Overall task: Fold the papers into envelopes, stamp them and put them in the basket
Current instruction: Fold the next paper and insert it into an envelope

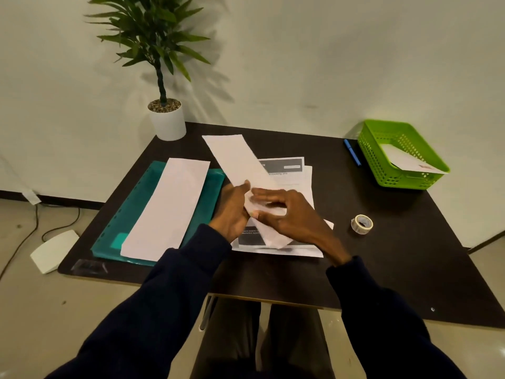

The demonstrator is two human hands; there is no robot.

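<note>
A long white folded strip (237, 157) is held near the middle of the dark table (382, 255), slanted so that its far end points away and to the left while its near end lies over a stack of printed sheets (296, 177). The strip is gripped at its near part by both hands. The left hand (232, 212) is set against its left edge, with the thumb laid on top and the fingers hidden beneath. The right hand (289, 214) is spread over it from the right, the fingers stretched across the upper face and the thumb brought in below, so that the paper is pinched between them. Whether a fold is being pressed flat cannot be told. A second white strip (169, 203) is laid lengthwise on a teal folder (131, 212), just to the left of the hands and apart from them. A green basket (382, 149) is placed at the far right corner of the table; one white envelope (407, 160) is leaned inside it, with a small coloured mark at its near corner. A blue pen (352, 153) is laid just beside the basket's left wall, and a small roll (362, 224) – tape or stamps, it cannot be told – is set on the table to the right of the right hand, well apart from the basket. A potted plant (166, 119) is stood at the far left corner
</note>
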